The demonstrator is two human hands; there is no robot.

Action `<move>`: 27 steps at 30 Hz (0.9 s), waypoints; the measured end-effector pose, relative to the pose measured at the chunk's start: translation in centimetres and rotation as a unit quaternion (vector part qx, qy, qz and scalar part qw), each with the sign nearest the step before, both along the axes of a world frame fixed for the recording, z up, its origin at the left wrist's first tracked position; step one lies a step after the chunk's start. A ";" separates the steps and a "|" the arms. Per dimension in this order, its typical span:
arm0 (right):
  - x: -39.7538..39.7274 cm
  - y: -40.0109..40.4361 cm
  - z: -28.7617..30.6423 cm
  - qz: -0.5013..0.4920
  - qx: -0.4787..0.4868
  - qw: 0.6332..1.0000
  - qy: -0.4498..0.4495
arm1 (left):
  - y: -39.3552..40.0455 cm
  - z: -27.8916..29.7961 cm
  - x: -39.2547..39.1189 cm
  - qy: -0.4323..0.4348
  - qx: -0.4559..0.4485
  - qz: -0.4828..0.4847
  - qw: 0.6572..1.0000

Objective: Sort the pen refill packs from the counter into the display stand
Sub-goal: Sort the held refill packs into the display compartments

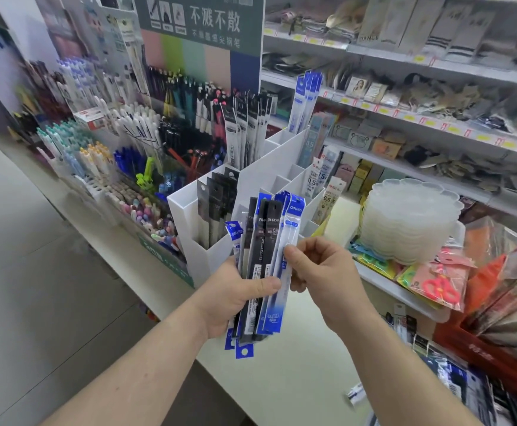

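Left hand (232,295) grips fanned refill packs (260,272) in front of display stand (220,256), which sits at 12 o'clock. Right hand (318,272) pinches the blue pack (285,259) at the fan's 3 o'clock edge. Advice: peel it singly, match the blue slot at 1 o'clock.

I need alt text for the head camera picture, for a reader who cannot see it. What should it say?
A person's left hand holds a fanned bundle of black and blue pen refill packs, while the right hand pinches one blue pack at its edge. Behind them a white display stand with divided slots sits on a shop counter, some slots already holding packs.
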State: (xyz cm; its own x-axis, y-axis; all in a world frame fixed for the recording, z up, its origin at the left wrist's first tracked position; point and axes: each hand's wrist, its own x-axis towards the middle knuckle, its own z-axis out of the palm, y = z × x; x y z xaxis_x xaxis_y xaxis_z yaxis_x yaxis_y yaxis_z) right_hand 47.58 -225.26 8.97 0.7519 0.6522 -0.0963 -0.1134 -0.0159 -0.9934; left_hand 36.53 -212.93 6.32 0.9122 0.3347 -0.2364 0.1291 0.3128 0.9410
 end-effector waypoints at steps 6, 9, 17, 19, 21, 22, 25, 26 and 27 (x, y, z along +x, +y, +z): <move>1.6 -0.8 1.4 0.076 -0.048 0.996 -0.029 | -0.6 1.4 1.1 0.018 0.037 0.030 0.999; 2.6 -0.9 1.9 0.023 -0.022 0.999 -0.024 | -0.7 2.4 1.8 0.020 0.068 0.115 0.991; 8.4 1.1 3.6 -0.147 0.071 0.986 0.045 | -0.1 6.7 3.7 -0.063 0.103 0.242 0.963; 9.2 2.4 4.2 -0.167 0.065 0.984 0.014 | 0.4 7.4 4.1 -0.069 0.107 0.251 0.959; 10.2 3.7 5.0 -0.188 0.068 0.980 -0.021 | 0.9 8.2 4.4 -0.080 0.114 0.256 0.956; 10.8 4.4 5.5 -0.195 0.070 0.978 -0.036 | 1.3 8.6 4.6 -0.088 0.118 0.257 0.955; 12.5 6.5 6.7 -0.208 0.067 0.974 -0.063 | 2.3 10.2 5.0 -0.113 0.114 0.257 0.953; 13.1 7.2 7.1 -0.210 0.064 0.973 -0.073 | 2.8 10.6 5.3 -0.123 0.110 0.254 0.953; 13.6 7.9 7.5 -0.213 0.060 0.971 -0.085 | 3.2 11.2 5.5 -0.129 0.106 0.250 0.954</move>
